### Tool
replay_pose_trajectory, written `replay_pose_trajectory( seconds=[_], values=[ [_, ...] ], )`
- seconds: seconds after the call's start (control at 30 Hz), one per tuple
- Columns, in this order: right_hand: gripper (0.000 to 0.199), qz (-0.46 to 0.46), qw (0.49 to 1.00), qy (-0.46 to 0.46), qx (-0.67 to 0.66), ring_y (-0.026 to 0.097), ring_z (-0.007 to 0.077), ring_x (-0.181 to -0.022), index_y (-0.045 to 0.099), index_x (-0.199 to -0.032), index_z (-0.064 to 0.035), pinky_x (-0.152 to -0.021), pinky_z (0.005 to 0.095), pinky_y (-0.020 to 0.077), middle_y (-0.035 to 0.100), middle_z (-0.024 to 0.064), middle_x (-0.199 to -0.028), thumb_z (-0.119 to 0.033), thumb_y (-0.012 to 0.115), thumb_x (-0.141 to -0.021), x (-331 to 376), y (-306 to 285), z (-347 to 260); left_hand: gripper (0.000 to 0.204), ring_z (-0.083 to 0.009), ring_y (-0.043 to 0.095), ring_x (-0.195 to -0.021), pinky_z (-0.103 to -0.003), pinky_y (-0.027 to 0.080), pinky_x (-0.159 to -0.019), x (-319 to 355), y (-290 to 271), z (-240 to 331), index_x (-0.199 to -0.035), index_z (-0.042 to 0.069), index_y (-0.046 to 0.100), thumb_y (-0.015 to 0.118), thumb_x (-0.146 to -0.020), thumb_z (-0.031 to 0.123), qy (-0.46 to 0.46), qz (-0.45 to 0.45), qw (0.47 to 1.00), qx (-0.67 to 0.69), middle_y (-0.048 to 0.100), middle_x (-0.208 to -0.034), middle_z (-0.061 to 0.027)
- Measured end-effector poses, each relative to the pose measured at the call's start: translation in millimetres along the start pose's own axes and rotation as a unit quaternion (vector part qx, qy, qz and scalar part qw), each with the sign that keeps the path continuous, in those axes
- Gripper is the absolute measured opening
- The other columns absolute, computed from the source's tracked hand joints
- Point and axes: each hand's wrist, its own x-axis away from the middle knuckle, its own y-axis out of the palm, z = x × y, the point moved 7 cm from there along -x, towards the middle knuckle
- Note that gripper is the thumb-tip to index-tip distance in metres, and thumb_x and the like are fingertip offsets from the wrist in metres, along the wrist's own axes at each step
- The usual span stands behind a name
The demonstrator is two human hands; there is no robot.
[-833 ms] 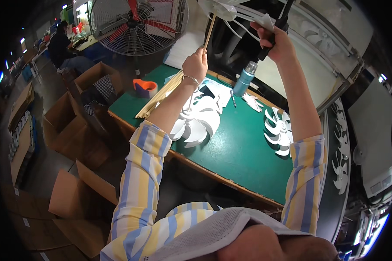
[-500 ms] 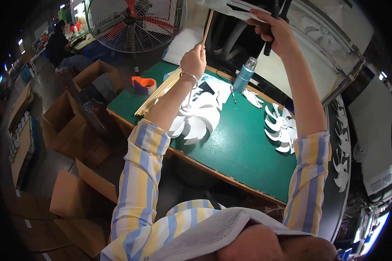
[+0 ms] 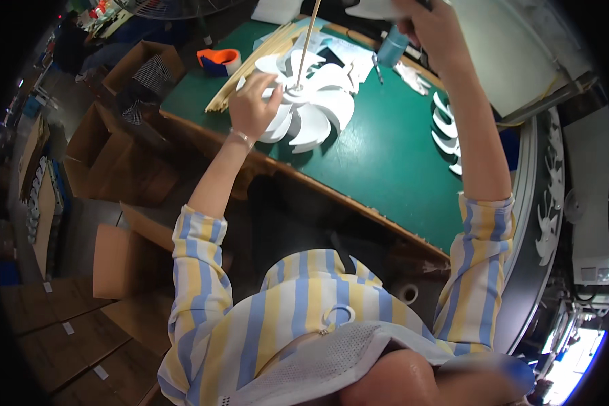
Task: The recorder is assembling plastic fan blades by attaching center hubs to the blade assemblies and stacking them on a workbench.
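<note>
A white fan impeller point(image 3: 312, 120) lies on the green tabletop, and a thin wooden stick point(image 3: 308, 40) stands up from its hub. Over the impeller's left blades is my left hand point(image 3: 252, 111), fingers apart and off the stick; whether the fingertips touch a blade is unclear. My right hand point(image 3: 438, 37) is raised at the top right, smeared by motion. Close to its fingers is a white, blade-like piece point(image 3: 372, 8), cut off by the picture's edge; I cannot make out if the hand holds it. My right forearm partly covers a second white impeller point(image 3: 445, 139).
A bundle of wooden sticks point(image 3: 231, 93) and an orange-and-blue tape dispenser point(image 3: 220, 62) lie left. Farther back are a blue bottle point(image 3: 392, 47) and white gloves point(image 3: 413, 79). Cardboard boxes point(image 3: 125, 271) stand left on the floor. White impellers point(image 3: 547, 230) line a conveyor at right.
My left hand has let go of the stick and come down to the impeller's left side. My right hand stays raised, now blurred. The whole view has tilted downward.
</note>
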Motion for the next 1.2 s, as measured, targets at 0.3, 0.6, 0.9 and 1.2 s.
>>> replay_pose_trajectory(
  seconds=[0.3,0.6,0.9,1.2],
  values=[
    [0.033,-0.056,0.994,0.090,0.031,0.042,0.0099,-0.044,0.065,-0.120,0.0035,-0.041,0.0256,0.0263,0.056,0.0057,-0.062,-0.012,0.061,-0.091,-15,14,3,0.039,-0.0259,0.065,-0.099,-0.038,0.050,-0.080,96,12,-18,-0.115,0.007,0.064,0.070,-0.076,0.013,0.040,-0.155,0.981,-0.109,0.067,-0.115,-0.0077],
    [0.038,-0.104,0.979,0.127,0.124,0.064,0.0127,-0.060,0.063,-0.130,-0.0093,-0.058,0.0299,0.0491,0.069,0.0085,-0.074,-0.022,0.060,-0.094,63,83,172,0.019,-0.0230,0.069,-0.082,-0.035,0.052,-0.068,108,23,-11,-0.101,0.008,0.071,0.067,-0.083,0.008,0.075,-0.083,0.988,-0.111,0.071,-0.100,-0.0060],
    [0.043,-0.127,0.971,0.184,0.080,0.063,0.0138,-0.064,0.056,-0.137,-0.0081,-0.058,0.0314,0.0509,0.069,0.0127,-0.086,-0.016,0.056,-0.095,115,129,259,0.013,-0.0220,0.054,-0.057,-0.038,0.043,-0.054,118,19,-17,-0.096,0.014,0.072,0.066,-0.084,0.014,0.078,-0.062,0.980,-0.174,0.050,-0.062,-0.0024],
    [0.057,-0.123,0.968,0.200,0.083,0.058,0.0073,-0.060,0.043,-0.148,-0.0130,-0.044,0.0220,0.0409,0.067,0.0064,-0.086,-0.014,0.062,-0.094,135,17,221,0.017,-0.0171,0.063,-0.074,-0.033,0.049,-0.065,128,2,3,-0.097,0.007,0.068,0.070,-0.081,0.010,0.063,-0.029,0.991,-0.118,0.063,-0.089,-0.0020]
  ],
)
